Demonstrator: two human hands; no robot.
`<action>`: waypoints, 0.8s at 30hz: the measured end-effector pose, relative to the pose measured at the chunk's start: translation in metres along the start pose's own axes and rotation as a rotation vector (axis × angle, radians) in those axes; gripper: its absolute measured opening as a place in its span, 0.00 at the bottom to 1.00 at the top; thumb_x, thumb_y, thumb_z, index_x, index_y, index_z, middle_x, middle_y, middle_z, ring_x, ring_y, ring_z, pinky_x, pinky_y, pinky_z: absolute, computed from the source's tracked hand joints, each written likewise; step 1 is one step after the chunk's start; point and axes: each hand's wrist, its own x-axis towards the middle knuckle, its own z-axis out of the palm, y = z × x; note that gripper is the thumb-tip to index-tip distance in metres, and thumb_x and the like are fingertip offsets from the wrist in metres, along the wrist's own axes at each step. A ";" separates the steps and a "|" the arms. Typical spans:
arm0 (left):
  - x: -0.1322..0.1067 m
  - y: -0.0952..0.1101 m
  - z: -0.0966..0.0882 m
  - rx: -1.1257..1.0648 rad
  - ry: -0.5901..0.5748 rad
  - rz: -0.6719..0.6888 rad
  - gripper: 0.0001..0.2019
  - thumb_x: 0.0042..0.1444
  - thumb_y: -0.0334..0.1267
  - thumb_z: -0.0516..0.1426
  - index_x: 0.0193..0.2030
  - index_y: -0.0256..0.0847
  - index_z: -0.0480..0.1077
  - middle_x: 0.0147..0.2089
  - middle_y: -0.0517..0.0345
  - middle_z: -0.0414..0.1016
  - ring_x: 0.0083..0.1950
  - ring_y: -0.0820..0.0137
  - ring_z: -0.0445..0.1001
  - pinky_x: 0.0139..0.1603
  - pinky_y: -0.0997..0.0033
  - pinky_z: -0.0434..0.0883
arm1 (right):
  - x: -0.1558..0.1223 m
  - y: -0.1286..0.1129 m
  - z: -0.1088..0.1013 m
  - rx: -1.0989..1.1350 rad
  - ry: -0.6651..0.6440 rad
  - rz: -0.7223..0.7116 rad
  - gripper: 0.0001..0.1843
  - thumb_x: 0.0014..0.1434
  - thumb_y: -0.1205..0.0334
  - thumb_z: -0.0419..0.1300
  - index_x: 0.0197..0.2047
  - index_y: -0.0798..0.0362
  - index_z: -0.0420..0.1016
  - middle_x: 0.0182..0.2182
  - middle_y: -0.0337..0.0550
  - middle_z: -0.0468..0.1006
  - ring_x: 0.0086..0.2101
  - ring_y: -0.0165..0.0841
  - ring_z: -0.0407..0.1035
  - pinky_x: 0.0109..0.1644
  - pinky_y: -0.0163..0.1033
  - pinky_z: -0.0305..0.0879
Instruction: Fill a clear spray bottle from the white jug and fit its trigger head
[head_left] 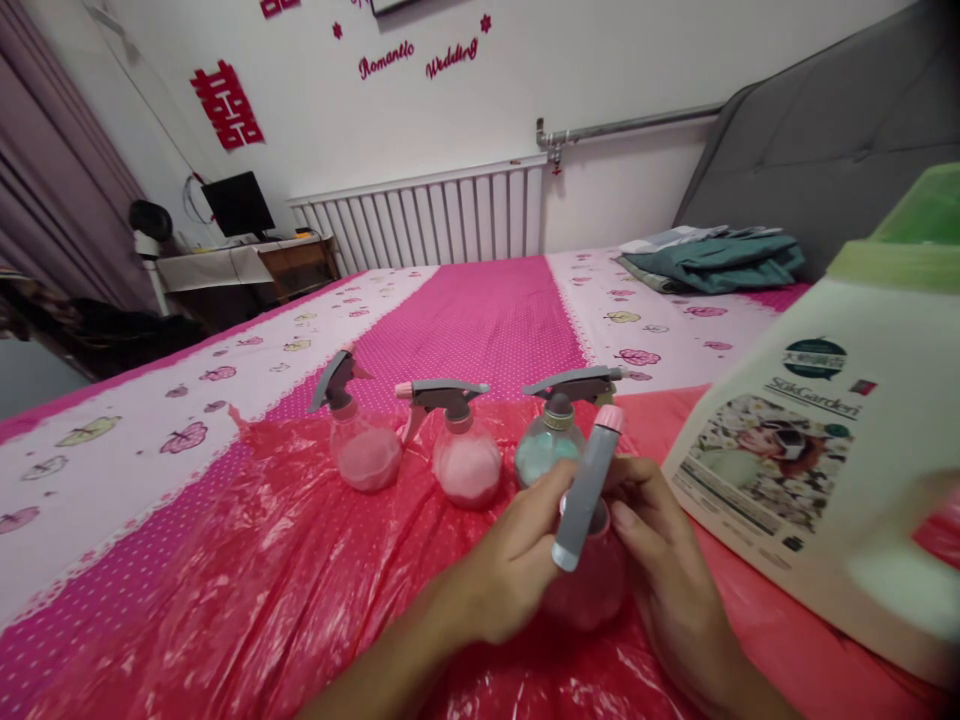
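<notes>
Jug (810, 440) at right of frame, spray bottle (577, 520) at lower centre

Left hand (517, 570) is clamped near the spray bottle's neck, right hand (667, 560) closed around its side. Three other bottles (466, 465) stand mid-frame on red plastic (247, 580).

A front bottle (581, 595) sits between the left hand (514, 570) and the right hand (664, 555). Just beyond the hands stands a second bottle (541, 450); beyond and left of the left hand, a third bottle (466, 465), then a fourth bottle (366, 455). These three stand on a sheet (225, 590) reaching beneath both hands, over the bed (495, 310). Right of the right hand stands a jug (757, 520); far beyond it lie cloths (720, 262).
</notes>
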 end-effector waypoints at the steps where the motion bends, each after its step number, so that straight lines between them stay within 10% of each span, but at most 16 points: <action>1: 0.001 -0.001 0.000 0.002 -0.003 0.011 0.18 0.70 0.53 0.53 0.52 0.41 0.74 0.54 0.49 0.76 0.55 0.56 0.70 0.63 0.53 0.69 | 0.001 -0.001 0.001 -0.012 0.002 -0.014 0.06 0.70 0.50 0.63 0.43 0.40 0.77 0.37 0.33 0.77 0.38 0.27 0.73 0.42 0.28 0.70; 24: 0.000 0.005 0.000 0.002 -0.002 0.032 0.21 0.73 0.54 0.52 0.58 0.40 0.73 0.57 0.48 0.76 0.59 0.56 0.71 0.66 0.54 0.68 | 0.000 -0.003 0.001 0.073 0.031 0.060 0.01 0.66 0.58 0.64 0.41 0.44 0.77 0.36 0.37 0.75 0.37 0.32 0.70 0.42 0.35 0.68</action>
